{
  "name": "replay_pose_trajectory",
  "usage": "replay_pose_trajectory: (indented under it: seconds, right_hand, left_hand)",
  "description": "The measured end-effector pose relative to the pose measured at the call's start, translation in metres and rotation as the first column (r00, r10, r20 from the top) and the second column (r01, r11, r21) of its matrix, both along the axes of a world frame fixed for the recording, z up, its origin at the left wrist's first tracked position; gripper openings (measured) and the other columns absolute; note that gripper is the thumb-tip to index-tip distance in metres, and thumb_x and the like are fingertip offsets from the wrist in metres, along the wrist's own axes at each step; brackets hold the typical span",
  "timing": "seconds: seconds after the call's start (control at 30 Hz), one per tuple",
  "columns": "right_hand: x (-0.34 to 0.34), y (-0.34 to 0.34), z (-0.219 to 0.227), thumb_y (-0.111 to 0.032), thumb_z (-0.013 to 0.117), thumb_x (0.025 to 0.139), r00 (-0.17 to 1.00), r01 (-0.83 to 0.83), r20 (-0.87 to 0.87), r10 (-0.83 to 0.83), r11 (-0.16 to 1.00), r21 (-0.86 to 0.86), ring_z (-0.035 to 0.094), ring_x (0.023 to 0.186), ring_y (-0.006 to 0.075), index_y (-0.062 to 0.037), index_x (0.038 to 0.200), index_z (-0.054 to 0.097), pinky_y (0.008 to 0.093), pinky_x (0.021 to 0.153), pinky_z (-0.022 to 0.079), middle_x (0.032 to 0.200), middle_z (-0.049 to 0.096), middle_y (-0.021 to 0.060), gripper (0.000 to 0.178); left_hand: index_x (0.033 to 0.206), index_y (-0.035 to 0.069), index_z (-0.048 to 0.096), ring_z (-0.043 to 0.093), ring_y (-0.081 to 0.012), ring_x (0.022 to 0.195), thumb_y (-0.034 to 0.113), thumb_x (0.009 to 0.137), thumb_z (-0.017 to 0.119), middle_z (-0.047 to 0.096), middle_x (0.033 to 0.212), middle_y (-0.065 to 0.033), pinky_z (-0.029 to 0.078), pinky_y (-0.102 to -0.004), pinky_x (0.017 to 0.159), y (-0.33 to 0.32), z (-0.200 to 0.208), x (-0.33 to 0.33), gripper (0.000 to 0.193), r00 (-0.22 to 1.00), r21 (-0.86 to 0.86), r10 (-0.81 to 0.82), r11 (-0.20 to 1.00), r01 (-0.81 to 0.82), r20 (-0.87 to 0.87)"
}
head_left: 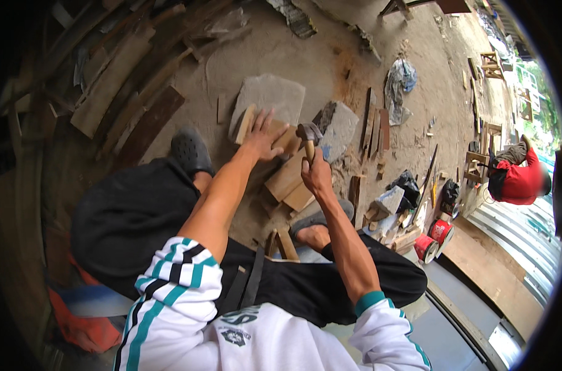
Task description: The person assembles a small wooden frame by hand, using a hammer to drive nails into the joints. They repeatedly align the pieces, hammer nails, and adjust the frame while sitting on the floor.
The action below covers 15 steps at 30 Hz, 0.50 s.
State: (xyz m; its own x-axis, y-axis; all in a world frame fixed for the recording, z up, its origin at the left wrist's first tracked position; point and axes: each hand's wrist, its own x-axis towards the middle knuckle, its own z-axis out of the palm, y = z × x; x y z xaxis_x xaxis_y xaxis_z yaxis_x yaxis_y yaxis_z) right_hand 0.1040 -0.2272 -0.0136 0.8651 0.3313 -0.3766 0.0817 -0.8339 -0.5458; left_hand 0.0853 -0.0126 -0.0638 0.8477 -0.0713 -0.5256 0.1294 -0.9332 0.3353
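Note:
My right hand (318,173) is closed around the wooden handle of a hammer (309,134), whose dark metal head is raised near the wood pieces. With fingers spread, my left hand (262,137) lies over a small assembly of light wood pieces (246,123), pressing on it. That wood rests on a flat grey stone slab (273,93) on the ground. Just right of the hammer head stands a rough concrete block (343,127). Nearer to me, between my feet, lie several short wooden blocks (286,179). Any nail under the hammer is too small to make out.
Long boards (117,86) are heaped at the left. A crumpled grey plastic sheet (400,83) lies on the dirt floor. Red cans (440,231), black bags and wood scraps stand to the right. A person in red (519,179) bends over at the far right, near wooden stools.

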Motion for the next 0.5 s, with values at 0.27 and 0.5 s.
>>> replay_pose_trajectory:
  seconds: [0.27, 0.5]
  right_hand:
    - [0.006, 0.024, 0.044, -0.018, 0.058, 0.094, 0.966, 0.097, 0.204, -0.161, 0.952, 0.292, 0.065, 0.076, 0.0483, -0.0001, 0.115, 0.047, 0.0502, 0.063, 0.051, 0.085, 0.065, 0.0302, 0.030]
    - [-0.007, -0.014, -0.039, -0.019, 0.058, 0.093, 0.982, 0.141, 0.109, -0.153, 0.984, 0.111, 0.063, 0.082, 0.0510, -0.0014, 0.114, 0.050, 0.0528, 0.067, 0.049, 0.089, 0.065, 0.0324, 0.029]
  left_hand:
    - [0.156, 0.045, 0.010, -0.019, -0.0338, 0.150, 0.062, 0.090, 0.052, -0.015, 0.164, -0.0131, -0.012, -0.0534, 0.118, -0.001, -0.001, -0.005, 0.080, 1.000, 0.011, 0.018, 1.000, -0.018, -0.006]
    - [0.157, 0.042, 0.009, -0.018, -0.0393, 0.149, 0.063, 0.092, 0.049, -0.016, 0.163, -0.0176, -0.009, -0.0587, 0.117, -0.003, -0.008, -0.003, 0.079, 0.999, 0.005, -0.018, 1.000, 0.018, 0.032]
